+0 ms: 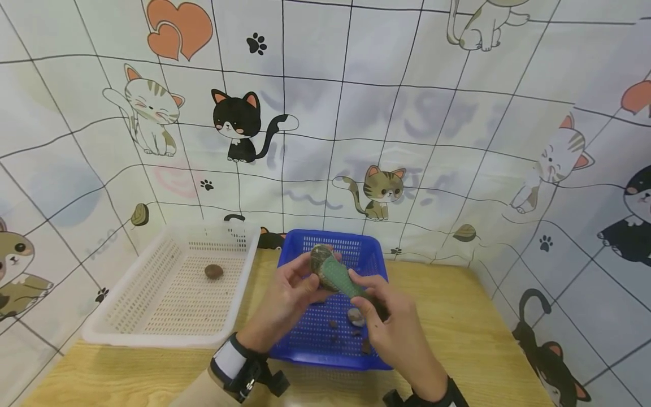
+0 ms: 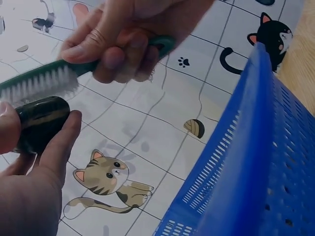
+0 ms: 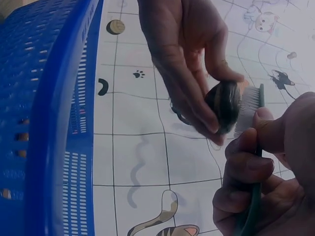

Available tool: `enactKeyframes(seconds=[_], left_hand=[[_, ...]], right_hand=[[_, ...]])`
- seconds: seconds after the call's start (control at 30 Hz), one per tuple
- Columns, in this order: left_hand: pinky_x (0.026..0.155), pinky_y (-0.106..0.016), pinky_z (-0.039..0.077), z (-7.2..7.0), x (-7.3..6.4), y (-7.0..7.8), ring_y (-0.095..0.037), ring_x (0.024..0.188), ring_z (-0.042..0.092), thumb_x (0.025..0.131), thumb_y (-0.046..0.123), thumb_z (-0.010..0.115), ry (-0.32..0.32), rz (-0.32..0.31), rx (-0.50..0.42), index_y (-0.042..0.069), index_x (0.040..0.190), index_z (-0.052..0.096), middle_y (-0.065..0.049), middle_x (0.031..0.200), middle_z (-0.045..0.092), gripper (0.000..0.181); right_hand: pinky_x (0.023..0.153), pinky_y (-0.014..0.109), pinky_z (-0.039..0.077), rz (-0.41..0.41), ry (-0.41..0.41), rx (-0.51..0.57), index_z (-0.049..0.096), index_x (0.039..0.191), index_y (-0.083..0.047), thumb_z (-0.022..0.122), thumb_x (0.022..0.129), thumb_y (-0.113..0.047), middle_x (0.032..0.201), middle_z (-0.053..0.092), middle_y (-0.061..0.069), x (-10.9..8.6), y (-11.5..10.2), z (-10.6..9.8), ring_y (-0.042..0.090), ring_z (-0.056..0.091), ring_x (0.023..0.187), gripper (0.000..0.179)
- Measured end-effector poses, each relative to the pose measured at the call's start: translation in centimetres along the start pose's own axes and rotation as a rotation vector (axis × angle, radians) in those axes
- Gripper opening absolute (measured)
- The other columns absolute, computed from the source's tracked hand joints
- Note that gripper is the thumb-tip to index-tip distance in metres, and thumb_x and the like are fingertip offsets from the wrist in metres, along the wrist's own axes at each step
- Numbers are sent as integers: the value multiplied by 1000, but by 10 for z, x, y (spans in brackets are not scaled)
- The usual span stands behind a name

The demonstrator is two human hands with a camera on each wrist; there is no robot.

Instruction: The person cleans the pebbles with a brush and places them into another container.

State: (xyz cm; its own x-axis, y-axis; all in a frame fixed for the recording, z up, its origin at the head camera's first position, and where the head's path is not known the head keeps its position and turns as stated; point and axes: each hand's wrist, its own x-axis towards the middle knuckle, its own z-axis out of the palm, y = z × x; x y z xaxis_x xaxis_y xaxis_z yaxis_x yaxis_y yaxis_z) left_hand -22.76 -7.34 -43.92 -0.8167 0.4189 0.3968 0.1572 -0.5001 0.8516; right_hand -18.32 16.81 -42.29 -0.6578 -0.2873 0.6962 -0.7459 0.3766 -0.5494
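Observation:
A dark, glossy, rounded stone (image 2: 44,120) with a pale streak is held by my left hand (image 1: 285,297) between thumb and fingers. My right hand (image 1: 402,322) grips the handle of a green scrubbing brush (image 1: 341,277) with white bristles. In the left wrist view the bristles (image 2: 42,83) lie right at the top of the stone. The right wrist view shows the brush head (image 3: 251,105) upright against the stone's side. Both hands are above the blue basket (image 1: 330,363), and part of the stone is hidden by fingers and brush.
Several stones, among them a grey one (image 1: 356,316), and small brown bits lie in the blue basket. To the left stands a white basket (image 1: 152,340) with one brown stone (image 1: 213,272) inside. Both are on a wooden table (image 1: 447,305) before a cat-patterned wall covering.

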Motion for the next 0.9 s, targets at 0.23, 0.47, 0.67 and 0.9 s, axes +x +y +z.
enactKeyframes(seconds=[0.23,0.47,0.67,0.9], left_hand=[[115,-39,69,3,0,-8,-15,137,78,116,18,74,-48,-49,76,-4,172,49,-5,155,76,65],[109,-39,72,5,-1,-8,-15,124,82,117,26,74,-123,-38,-2,-8,167,52,-1,141,79,65],[109,-36,72,2,-3,0,-12,122,81,117,25,73,-146,-40,-45,8,163,61,1,140,79,50],[109,-42,72,3,-3,5,-16,129,79,118,22,73,-135,-23,-66,1,168,53,-4,146,76,57]], right_hand=[[53,16,52,-6,27,-12,73,151,-11,77,107,7,83,75,-1,-1,-2,1,-6,54,64,49],[49,17,44,51,79,-85,72,153,-14,74,109,6,72,60,-6,1,3,-5,-7,42,59,48],[49,20,45,96,88,-60,70,156,-12,70,113,4,78,63,-5,2,4,-8,-4,44,60,46],[48,20,44,92,121,-49,69,157,-11,70,113,5,78,63,-6,2,4,-7,-3,45,60,47]])
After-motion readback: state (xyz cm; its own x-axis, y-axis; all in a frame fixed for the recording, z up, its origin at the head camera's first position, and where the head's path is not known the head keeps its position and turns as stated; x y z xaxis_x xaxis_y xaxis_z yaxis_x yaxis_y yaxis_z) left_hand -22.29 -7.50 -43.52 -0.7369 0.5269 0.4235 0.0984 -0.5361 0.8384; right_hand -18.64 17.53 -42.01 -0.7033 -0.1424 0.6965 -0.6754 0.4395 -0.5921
